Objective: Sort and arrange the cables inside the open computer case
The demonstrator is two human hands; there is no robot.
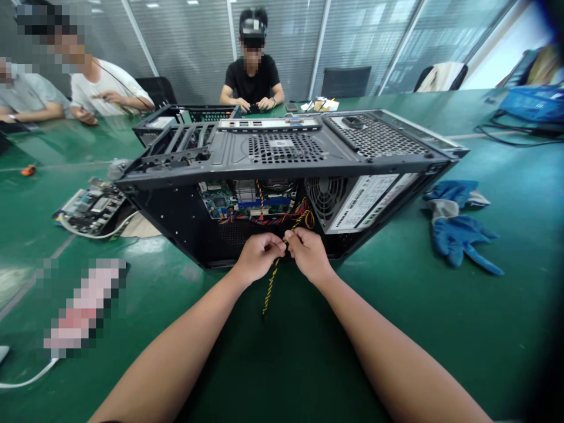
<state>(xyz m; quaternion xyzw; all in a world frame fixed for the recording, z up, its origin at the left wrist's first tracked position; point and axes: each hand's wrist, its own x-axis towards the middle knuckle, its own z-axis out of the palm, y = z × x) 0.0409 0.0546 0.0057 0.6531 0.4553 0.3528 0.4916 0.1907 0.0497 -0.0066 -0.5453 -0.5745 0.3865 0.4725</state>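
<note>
A black computer case (229,154) stands on the table with its open side facing me. Inside it are a motherboard (215,202), a power supply (359,205) with a fan grille, and a bundle of coloured wires (282,220). A yellow-and-black twisted cable (269,288) runs out of the case, its end hanging toward me. My left hand (259,255) pinches this cable at the case's lower edge. Right beside it, my right hand (307,249) is closed on the same cable, fingertips nearly touching the left ones.
Blue work gloves (460,229) lie to the right, and a blue basket (529,103) with black cables sits at the far right. At left are a circuit board (94,205), a blurred flat object (86,308) with a white cord, and a small orange item (29,170). Several people sit across the table.
</note>
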